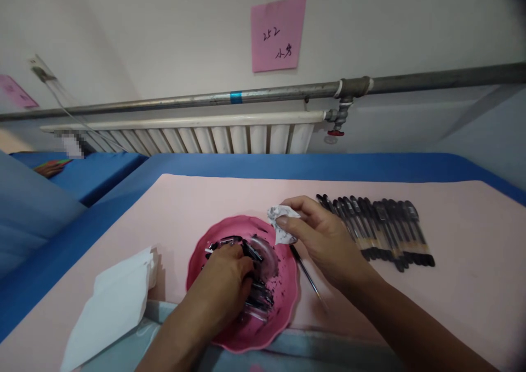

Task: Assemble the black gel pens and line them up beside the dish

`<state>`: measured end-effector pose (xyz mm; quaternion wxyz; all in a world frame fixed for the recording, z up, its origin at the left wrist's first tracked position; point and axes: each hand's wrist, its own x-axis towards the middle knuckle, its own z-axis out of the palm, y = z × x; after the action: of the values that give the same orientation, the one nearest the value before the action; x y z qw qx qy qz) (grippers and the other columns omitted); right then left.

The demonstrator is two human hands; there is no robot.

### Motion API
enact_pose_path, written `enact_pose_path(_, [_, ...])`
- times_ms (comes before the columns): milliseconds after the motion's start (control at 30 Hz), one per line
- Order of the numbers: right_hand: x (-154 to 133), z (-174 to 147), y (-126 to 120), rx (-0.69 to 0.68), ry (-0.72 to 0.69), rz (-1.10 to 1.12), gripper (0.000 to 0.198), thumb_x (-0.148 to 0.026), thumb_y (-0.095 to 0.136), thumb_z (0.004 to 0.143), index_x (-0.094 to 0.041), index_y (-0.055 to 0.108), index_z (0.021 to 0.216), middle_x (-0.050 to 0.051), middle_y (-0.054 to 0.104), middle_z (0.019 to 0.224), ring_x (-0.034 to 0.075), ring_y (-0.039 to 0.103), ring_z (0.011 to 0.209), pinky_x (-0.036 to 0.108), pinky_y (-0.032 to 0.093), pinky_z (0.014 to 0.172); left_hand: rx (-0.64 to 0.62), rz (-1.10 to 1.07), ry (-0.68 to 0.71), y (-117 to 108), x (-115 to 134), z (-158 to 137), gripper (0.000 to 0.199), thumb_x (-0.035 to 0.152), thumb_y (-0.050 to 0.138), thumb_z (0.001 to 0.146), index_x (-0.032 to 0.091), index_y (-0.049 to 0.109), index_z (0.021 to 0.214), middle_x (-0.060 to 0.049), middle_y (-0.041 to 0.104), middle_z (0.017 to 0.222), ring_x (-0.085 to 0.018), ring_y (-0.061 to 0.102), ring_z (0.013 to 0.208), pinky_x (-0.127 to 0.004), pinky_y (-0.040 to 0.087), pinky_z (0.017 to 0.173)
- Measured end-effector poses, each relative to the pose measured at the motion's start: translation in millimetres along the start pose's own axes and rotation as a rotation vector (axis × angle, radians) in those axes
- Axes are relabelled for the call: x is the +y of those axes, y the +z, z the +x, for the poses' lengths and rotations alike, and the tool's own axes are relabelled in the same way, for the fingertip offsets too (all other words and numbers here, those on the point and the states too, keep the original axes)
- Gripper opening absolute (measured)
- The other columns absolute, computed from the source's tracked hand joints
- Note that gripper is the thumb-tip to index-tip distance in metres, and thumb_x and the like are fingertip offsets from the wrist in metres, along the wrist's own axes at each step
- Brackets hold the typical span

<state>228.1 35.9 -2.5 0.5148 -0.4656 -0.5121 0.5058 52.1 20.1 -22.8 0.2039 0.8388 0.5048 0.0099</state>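
Over the pink scalloped bowl [291, 301], my left hand [228, 276] reaches down with curled fingers among short black and clear pen parts [261, 295]. Its fingertips are hidden, so what they grip cannot be made out. My right hand [324, 238] pinches a crumpled white tissue [282, 223] with dark smudges, just above the bowl's right rim. Black specks dot the inside of the bowl. Beneath my right hand, a slim ink refill [309, 276] with a dark end lies on the table. Several capped black pens [384, 229] lie side by side to the right.
A folded white paper stack [113, 295] lies left of the bowl on the pink table cover [464, 306]. Behind the blue table edge [263, 166] are a radiator [213, 136] and a pipe with a red valve [336, 133]. Another person's hand [51, 168] shows far left.
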Motion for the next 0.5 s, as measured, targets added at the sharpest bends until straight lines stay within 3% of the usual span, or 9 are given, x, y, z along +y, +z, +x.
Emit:
enact_pose_path(167, [-0.4,-1.4,2.0,-0.011,-0.013,-0.086,0.006,-0.024,0.059,0.077,-0.021,0.059,0.082,-0.005,0.059,0.070,0.010,0.052,0.062,0.021,0.041,0.057,-0.006,-0.015,0.010,-3.5,-2.0,-4.0,0.015,0.013,0.049,0.067,0.018,0.063,0.070,-0.005,0.059,0.083,-0.018,0.053,0.082,-0.030,0.041,0.074])
enact_pose_path(300, [-1.0,-1.9,4.1,-0.036,-0.026,-0.160,0.005,-0.023,0.057,0.077,-0.021,0.058,0.082,-0.005,0.056,0.066,0.010,0.052,0.060,0.022,0.040,0.056,-0.018,-0.008,0.018,-6.3,-2.3,-4.9,0.013,0.016,0.049,0.070,0.018,0.062,0.067,-0.005,0.060,0.079,-0.018,0.053,0.079,-0.030,0.041,0.071])
enact_pose_path(400, [-1.1,-3.5,5.1,-0.140,-0.033,-0.292,0.005,-0.020,0.055,0.078,-0.020,0.058,0.082,-0.003,0.058,0.069,0.011,0.053,0.063,0.023,0.040,0.057,-0.016,0.016,0.016,-5.4,-2.9,-3.5,0.014,0.018,0.049,0.073,0.017,0.062,0.069,-0.005,0.061,0.082,-0.019,0.054,0.080,-0.032,0.041,0.074])
enact_pose_path(500, [-0.4,-6.7,5.4,-0.296,-0.162,-0.541,0.012,-0.014,0.052,0.078,-0.020,0.062,0.084,0.000,0.060,0.080,0.013,0.054,0.071,0.024,0.039,0.062,0.006,0.048,0.009,-2.8,-5.0,-2.1,0.015,0.018,0.048,0.074,0.018,0.064,0.074,-0.006,0.062,0.086,-0.019,0.055,0.082,-0.033,0.041,0.076])
